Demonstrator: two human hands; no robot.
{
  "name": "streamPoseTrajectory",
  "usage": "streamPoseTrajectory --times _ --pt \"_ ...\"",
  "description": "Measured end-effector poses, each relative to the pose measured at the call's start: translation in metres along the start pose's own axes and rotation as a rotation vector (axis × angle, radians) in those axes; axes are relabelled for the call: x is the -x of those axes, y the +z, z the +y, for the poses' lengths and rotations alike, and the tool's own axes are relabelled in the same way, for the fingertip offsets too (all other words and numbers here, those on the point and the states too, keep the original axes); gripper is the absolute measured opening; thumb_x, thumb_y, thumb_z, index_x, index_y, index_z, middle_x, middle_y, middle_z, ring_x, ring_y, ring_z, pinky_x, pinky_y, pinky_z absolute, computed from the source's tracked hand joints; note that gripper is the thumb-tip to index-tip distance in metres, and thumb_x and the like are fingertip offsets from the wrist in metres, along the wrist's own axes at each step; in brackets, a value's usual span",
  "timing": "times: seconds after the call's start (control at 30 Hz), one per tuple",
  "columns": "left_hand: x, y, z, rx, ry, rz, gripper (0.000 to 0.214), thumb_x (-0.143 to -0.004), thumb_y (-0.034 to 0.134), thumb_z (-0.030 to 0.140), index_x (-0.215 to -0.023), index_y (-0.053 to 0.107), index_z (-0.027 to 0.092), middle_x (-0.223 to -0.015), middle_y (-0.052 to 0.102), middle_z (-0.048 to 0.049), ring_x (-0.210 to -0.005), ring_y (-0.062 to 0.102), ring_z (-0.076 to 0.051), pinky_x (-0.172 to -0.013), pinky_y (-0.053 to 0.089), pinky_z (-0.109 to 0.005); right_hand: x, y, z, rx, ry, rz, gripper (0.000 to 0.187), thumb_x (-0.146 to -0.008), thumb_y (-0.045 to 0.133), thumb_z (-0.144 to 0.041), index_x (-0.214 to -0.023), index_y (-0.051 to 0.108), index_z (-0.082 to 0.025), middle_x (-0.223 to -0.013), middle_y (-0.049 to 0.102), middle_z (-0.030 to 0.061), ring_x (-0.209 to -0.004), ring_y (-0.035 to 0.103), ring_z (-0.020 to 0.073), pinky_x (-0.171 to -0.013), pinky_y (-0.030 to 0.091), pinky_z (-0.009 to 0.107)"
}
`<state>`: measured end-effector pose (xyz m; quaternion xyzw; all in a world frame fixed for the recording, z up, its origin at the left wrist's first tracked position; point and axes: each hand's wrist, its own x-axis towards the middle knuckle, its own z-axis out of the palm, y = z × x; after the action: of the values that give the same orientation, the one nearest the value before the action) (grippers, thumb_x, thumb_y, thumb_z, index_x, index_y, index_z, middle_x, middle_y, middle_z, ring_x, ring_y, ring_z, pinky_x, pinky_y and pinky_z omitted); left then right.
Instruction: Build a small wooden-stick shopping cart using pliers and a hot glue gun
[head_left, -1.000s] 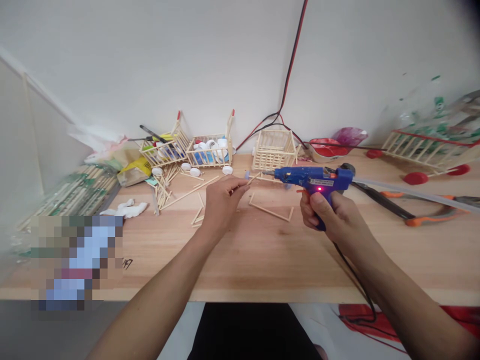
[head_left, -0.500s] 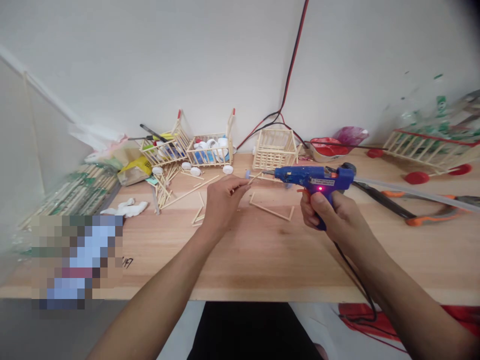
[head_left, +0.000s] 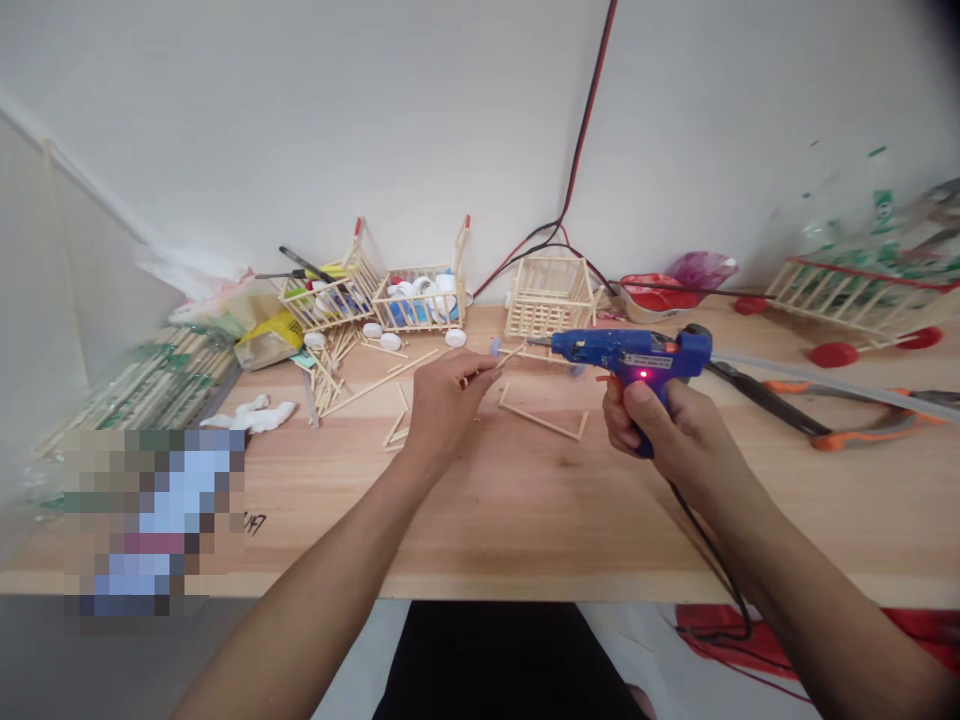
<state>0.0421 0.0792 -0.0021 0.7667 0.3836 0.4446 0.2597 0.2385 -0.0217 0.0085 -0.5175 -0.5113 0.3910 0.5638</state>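
Observation:
My left hand [head_left: 454, 393] pinches a short wooden stick [head_left: 513, 356] whose free end points right. Wrapped round the grip of a blue hot glue gun [head_left: 619, 348], my right hand [head_left: 664, 425] keeps its nozzle at the stick's tip; whether they touch I cannot tell. A red light glows on the gun's side. On the table below lies a three-sided stick frame [head_left: 541, 414]. Behind the nozzle stands a small stick-built cart [head_left: 547, 300]. Left of my left hand are more joined sticks [head_left: 397, 420].
Two small carts [head_left: 326, 295] [head_left: 421, 300] hold caps and tools at the back. Loose sticks [head_left: 337, 375] lie before them. Orange-handled pliers [head_left: 825, 430] and a red-wheeled cart [head_left: 862, 300] are at right. Bagged sticks [head_left: 157, 385] lie left. The gun's cord [head_left: 709, 535] hangs over the table edge.
The glue gun and my right hand have shifted very slightly right. My left hand keeps its pinch on the stick in nearly the same place.

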Motion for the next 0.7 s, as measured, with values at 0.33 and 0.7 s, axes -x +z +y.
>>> streamPoseTrajectory --times 0.33,0.7 --pt "-0.0001 -0.0008 0.0019 0.016 -0.024 0.007 0.011 -0.077 0.065 0.016 -0.081 0.075 0.02 -0.078 0.072 0.0 -0.07 0.06 -0.012 -0.064 0.043 -0.024 0.0004 -0.003 0.0055 -0.016 -0.003 -0.01 0.035 -0.085 0.056 -0.054 -0.075 0.051 -0.021 -0.059 0.04 -0.0023 -0.048 0.036 0.0096 -0.042 0.031 0.025" --pt "-0.0001 -0.0015 0.0037 0.012 -0.027 0.024 0.01 -0.077 0.065 0.018 -0.082 0.074 0.02 -0.079 0.072 -0.0002 -0.069 0.059 -0.012 -0.064 0.043 -0.025 -0.0008 -0.0029 0.0055 0.019 -0.048 -0.008 0.037 -0.084 0.056 -0.056 -0.071 0.052 -0.022 -0.056 0.04 -0.0009 -0.045 0.037 0.0107 -0.039 0.031 0.026"
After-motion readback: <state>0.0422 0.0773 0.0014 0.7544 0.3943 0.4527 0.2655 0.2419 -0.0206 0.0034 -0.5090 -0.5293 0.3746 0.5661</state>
